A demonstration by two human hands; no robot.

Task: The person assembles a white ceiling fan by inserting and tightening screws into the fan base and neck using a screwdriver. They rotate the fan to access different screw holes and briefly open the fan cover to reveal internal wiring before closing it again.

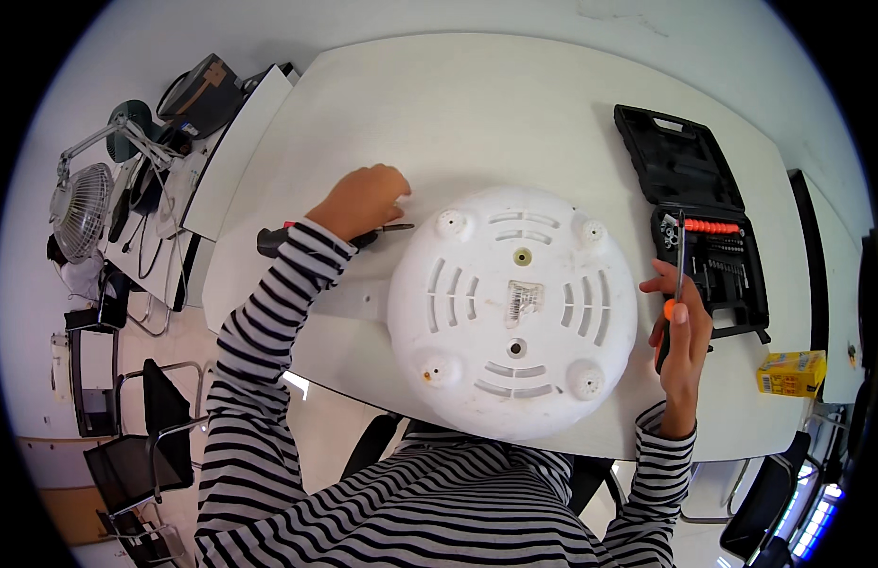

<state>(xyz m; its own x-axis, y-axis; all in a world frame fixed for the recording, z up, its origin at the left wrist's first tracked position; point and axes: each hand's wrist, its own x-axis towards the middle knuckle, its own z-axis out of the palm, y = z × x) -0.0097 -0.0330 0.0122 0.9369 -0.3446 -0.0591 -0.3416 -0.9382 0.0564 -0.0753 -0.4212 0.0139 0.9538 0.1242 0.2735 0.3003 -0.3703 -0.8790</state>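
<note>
A round white appliance (467,350) lies upside down on the table, showing its vent slots, several feet and two screw recesses. A white handle (349,301) sticks out from its left side. My left hand (363,201) is over the table at its upper left, fingers loosely bent and apart, with nothing visible in them. Under that wrist lies a dark tool with a red accent (270,242), its thin metal bit pointing right; the wrist hides its middle. To the right of the appliance, my right hand (686,346) is closed around a screwdriver (681,260), shaft pointing away from me.
An open black tool case (680,161) with bits and an orange-red coiled piece lies at the right. A yellow carton (792,374) stands near the right edge. A side table at left holds a fan (82,213), a lamp and a dark bag (202,97). Chairs surround the table.
</note>
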